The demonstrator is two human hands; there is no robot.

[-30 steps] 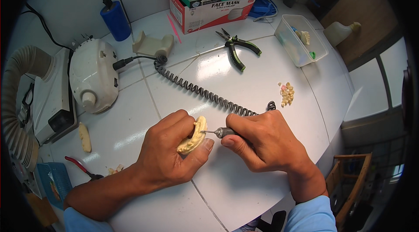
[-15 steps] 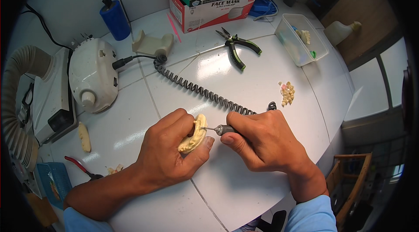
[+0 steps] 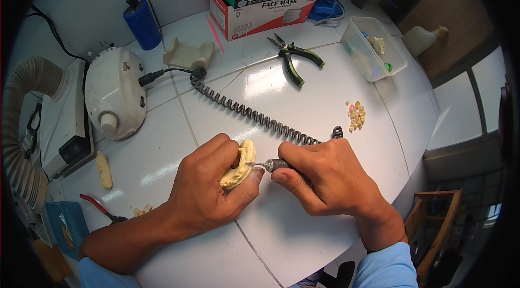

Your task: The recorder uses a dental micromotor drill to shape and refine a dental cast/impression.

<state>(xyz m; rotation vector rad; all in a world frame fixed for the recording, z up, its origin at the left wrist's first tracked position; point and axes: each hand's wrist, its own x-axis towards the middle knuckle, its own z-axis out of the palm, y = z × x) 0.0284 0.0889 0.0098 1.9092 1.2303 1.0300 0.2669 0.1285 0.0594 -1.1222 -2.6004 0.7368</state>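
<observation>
My left hand [image 3: 208, 180] is closed round a cream-coloured dental cast [image 3: 238, 171], its curved ridge turned up between thumb and fingers. In my right hand [image 3: 327, 177] is a dark rotary handpiece [image 3: 277, 165], gripped near its front end. Its thin metal bur [image 3: 255, 163] points left and its tip meets the ridge of the cast, as far as I can tell. A black coiled cord [image 3: 254, 116] runs from the handpiece's side back to a white control unit [image 3: 115, 93].
Green-handled pliers [image 3: 295, 59] lie beyond my hands. Small tooth-like pieces [image 3: 356, 116] are heaped at right, below a clear plastic tub [image 3: 374, 74]. Mask boxes [image 3: 265, 14] stand at the back. Red-handled pliers [image 3: 100, 205] and a blue basket [image 3: 64, 223] sit by my left forearm.
The handpiece has shifted slightly left and down, its bur now lower along the cast's ridge. My left hand and the cast have moved a little and tilted slightly.
</observation>
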